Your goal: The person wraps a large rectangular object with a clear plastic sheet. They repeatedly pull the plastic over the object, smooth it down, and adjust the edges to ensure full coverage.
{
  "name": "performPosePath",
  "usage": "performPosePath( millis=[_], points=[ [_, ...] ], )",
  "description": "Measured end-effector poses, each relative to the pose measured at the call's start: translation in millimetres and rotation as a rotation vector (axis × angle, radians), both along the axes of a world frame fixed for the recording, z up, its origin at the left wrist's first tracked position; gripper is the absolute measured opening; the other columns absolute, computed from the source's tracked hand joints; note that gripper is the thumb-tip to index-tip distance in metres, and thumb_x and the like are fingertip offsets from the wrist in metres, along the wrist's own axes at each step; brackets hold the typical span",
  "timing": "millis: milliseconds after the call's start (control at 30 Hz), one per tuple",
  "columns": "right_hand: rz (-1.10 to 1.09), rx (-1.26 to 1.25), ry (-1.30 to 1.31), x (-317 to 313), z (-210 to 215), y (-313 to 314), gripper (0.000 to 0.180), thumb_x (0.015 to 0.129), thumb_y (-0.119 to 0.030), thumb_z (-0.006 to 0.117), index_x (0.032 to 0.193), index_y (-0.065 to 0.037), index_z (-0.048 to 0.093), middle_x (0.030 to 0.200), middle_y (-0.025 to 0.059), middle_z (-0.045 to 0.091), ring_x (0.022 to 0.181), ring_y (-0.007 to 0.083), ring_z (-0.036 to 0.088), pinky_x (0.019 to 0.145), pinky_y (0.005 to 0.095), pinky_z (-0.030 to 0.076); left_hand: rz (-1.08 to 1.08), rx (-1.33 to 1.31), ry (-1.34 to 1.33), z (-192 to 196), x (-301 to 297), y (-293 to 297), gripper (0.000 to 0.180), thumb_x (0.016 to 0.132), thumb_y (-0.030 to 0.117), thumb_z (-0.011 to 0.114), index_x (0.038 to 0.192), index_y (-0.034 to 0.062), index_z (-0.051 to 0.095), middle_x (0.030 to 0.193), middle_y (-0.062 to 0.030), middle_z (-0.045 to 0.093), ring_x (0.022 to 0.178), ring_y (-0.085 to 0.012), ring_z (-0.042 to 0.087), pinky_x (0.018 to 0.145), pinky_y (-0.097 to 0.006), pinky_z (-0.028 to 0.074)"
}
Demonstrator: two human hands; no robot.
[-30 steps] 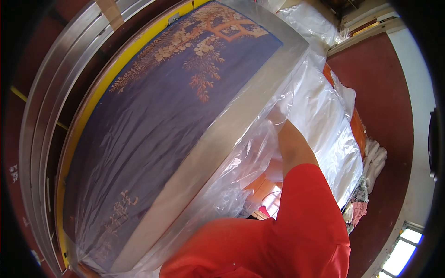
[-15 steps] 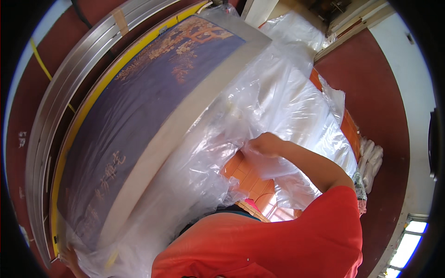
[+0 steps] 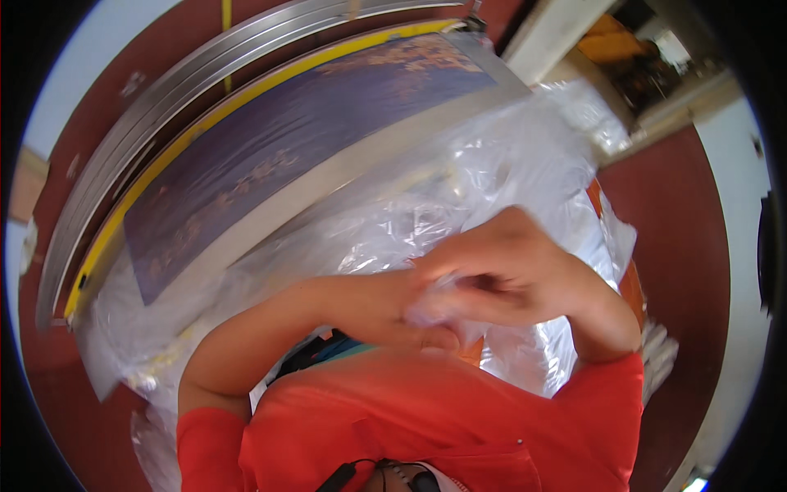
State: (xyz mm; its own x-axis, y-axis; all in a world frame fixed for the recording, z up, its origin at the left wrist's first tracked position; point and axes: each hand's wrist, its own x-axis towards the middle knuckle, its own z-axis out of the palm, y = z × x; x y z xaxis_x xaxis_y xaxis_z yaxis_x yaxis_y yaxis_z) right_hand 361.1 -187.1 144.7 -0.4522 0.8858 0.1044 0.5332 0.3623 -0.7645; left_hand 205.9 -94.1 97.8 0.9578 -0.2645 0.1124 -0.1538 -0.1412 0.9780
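Note:
In front of my chest, my left hand (image 3: 392, 307) and my right hand (image 3: 502, 266) are close together. A bunched piece of clear plastic film (image 3: 443, 302) is between them. My right fingers are curled round it; my left fingers are partly hidden behind the right hand and blurred, but closed on the same film. Beyond my hands, a large crumpled sheet of clear plastic (image 3: 393, 230) is spread out. Along its far side lies a long panel (image 3: 270, 156) with a grey border, a dark blue face and an orange floral pattern.
Behind the panel run a yellow edge strip (image 3: 164, 160) and curved-looking silver metal rails (image 3: 135, 123). The floor (image 3: 664, 221) is dark red. At the upper right a doorway with a pale frame (image 3: 557, 37) opens onto clutter. White bundles (image 3: 658, 357) lie at the right.
My left hand has come from the panel's near left corner to meet my right hand at my chest. My right hand has drawn nearer to me. The view has turned.

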Motion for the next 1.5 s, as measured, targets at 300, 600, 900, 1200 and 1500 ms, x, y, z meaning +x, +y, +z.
performPosePath(
  millis=[300, 600, 900, 1200, 1500],
  points=[
    [-0.165, -1.333, -0.374, 118.6, -171.1, -74.1, 0.025, 0.064, -0.023, 0.060, 0.084, -0.007, 0.061, 0.076, 0.0061, 0.061, 0.072, 0.0166, 0.056, 0.066, 0.0287, 0.042, 1.044, -0.540, -0.384, 53.9, -179.5, 116.1, 0.030, 0.084, 0.027, 0.039, 0.101, 0.0044, 0.049, 0.089, -0.0080, 0.054, 0.082, -0.0160, 0.052, 0.071, -0.028, 0.042],
    [-1.115, 1.222, 0.002, 178.8, 45.2, 17.0, 0.032, 0.077, -0.008, 0.040, 0.108, 0.001, 0.044, 0.103, 0.0114, 0.049, 0.093, 0.0184, 0.048, 0.083, 0.0287, 0.037, 1.853, 1.598, 0.213, 95.0, -212.9, 218.0, 0.027, 0.068, 0.006, 0.049, 0.094, 0.0029, 0.053, 0.082, -0.0169, 0.056, 0.080, -0.0272, 0.054, 0.070, -0.032, 0.041],
    [0.167, -0.743, -0.933, 102.6, -154.6, 11.8, 0.033, 0.075, -0.026, 0.052, 0.102, -0.008, 0.052, 0.104, 0.0138, 0.051, 0.098, 0.0248, 0.047, 0.083, 0.0341, 0.036, 1.829, -0.225, 0.378, -61.8, -319.6, 187.7, 0.024, 0.083, 0.028, 0.038, 0.093, 0.0097, 0.051, 0.082, -0.0011, 0.055, 0.065, -0.0068, 0.053, 0.057, -0.016, 0.045],
    [-0.464, 0.568, -0.735, 9.2, -130.1, 213.2, 0.049, 0.078, -0.045, 0.042, 0.114, -0.012, 0.041, 0.119, 0.0149, 0.038, 0.112, 0.0314, 0.032, 0.091, 0.0384, 0.025, 2.150, 0.309, 0.357, -37.9, -456.7, 99.4, 0.010, 0.075, 0.016, 0.053, 0.080, 0.0076, 0.053, 0.076, -0.0013, 0.055, 0.071, -0.0094, 0.053, 0.058, -0.021, 0.043],
    [-0.462, 0.365, -0.849, -0.8, -141.0, 213.7, 0.052, 0.081, -0.042, 0.035, 0.124, -0.014, 0.027, 0.129, 0.0117, 0.023, 0.120, 0.0277, 0.017, 0.096, 0.0417, 0.014, 1.802, 1.548, 0.670, -88.5, -440.9, 87.4, 0.037, 0.074, 0.026, 0.052, 0.105, 0.0075, 0.045, 0.108, -0.0150, 0.043, 0.101, -0.0310, 0.039, 0.085, -0.042, 0.029]
  ],
)
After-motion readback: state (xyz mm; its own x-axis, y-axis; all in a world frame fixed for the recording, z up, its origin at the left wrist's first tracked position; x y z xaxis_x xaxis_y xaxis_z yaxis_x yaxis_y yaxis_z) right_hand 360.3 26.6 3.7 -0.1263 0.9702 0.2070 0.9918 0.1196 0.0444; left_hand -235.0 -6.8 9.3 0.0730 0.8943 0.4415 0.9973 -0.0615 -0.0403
